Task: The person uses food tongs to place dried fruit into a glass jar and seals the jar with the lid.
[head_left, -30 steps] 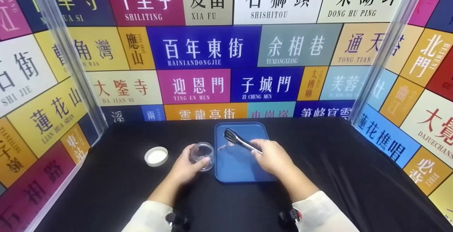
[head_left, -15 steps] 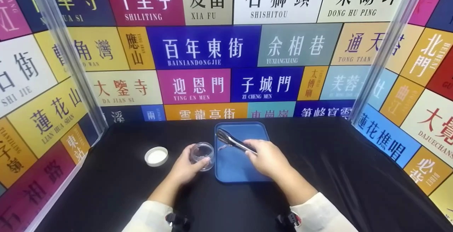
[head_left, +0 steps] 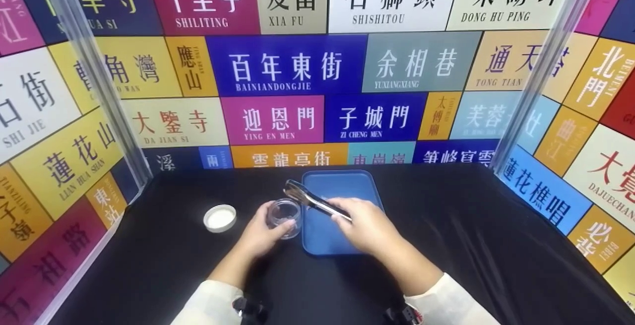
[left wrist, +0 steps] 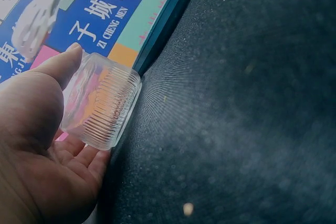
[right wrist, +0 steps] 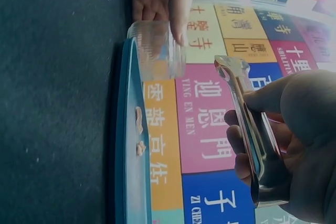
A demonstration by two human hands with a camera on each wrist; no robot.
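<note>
My left hand (head_left: 260, 233) grips a clear jar (head_left: 286, 226), thumb on the near side; the jar's ribbed wall shows in the left wrist view. In my right hand (head_left: 372, 223) is a pair of metal tongs (right wrist: 247, 114), held along the handles. Its head slants over the far right part of the jar mouth in the head view. Whether the tongs hold a piece I cannot tell. Right of the jar lies a blue tray (head_left: 337, 238), and on it two small pinkish pieces (right wrist: 139, 120) show in the right wrist view.
A round white lid (head_left: 220, 219) lies on the black cloth (head_left: 173, 260) to the left of the jar. Walls with colourful printed signs (head_left: 278, 119) rise behind the table and on both sides.
The right hand has carried the tongs leftward from over the tray to over the jar. The left hand and jar have stayed in place.
</note>
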